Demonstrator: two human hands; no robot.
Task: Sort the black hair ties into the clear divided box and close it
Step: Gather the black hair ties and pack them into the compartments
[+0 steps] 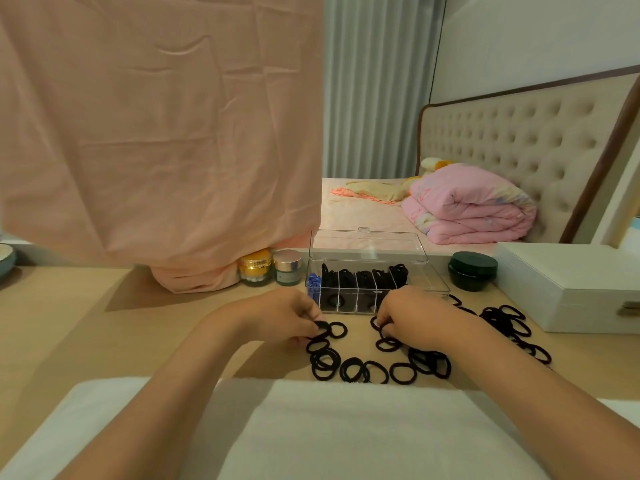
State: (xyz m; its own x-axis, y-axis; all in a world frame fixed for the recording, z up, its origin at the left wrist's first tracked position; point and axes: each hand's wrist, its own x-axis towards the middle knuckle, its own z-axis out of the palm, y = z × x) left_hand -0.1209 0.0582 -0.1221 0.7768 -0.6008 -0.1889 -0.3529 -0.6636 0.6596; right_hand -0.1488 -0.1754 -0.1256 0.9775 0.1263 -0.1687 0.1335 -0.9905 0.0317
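Left hand [280,317], right hand [412,317] pinching hair ties [353,370], box [425,285] crosswise (lid [367,247] up)

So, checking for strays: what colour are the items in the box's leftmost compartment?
The items are blue; head view shows them.

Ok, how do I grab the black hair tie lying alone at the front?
Come down from above and pinch the hair tie on its left rim, one fingertip inside the loop, thumb outside. It lies flat on the table, so nothing sticks up, and that side looks clear of other ties.
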